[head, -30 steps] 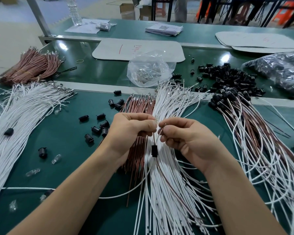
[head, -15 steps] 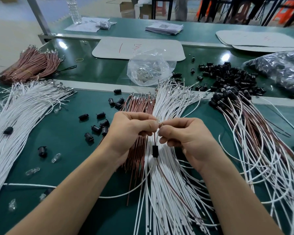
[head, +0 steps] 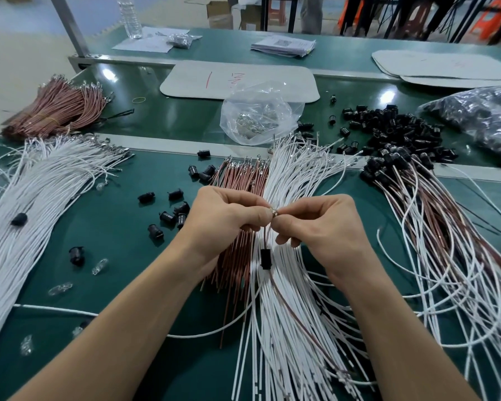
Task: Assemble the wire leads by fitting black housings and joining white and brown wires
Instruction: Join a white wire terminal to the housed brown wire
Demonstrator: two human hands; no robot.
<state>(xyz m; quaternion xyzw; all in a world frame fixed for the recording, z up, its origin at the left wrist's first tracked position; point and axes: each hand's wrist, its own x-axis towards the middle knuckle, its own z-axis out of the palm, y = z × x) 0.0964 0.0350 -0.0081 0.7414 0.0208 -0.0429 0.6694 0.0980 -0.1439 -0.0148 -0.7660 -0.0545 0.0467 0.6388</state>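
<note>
My left hand [head: 226,218] and my right hand [head: 321,224] meet fingertip to fingertip above the wires. Between them they pinch a small metal terminal [head: 274,212] at the top of a thin wire lead. A black housing [head: 264,258] hangs on that lead just below the hands. Under the hands lie a bundle of brown wires [head: 237,180] and a fan of white wires [head: 295,169]. Loose black housings [head: 174,215] are scattered to the left of my left hand.
A big heap of white wires [head: 41,186] lies at left, brown wires [head: 55,108] at the far left back. Assembled leads [head: 451,233] spread at right, below a pile of black housings [head: 394,131]. A clear bag [head: 258,114] sits behind, small clear bulbs [head: 99,266] in front left.
Both hands stay pinched together at the same spot; the fingertips have shifted slightly on the terminal. The black housing still hangs below.
</note>
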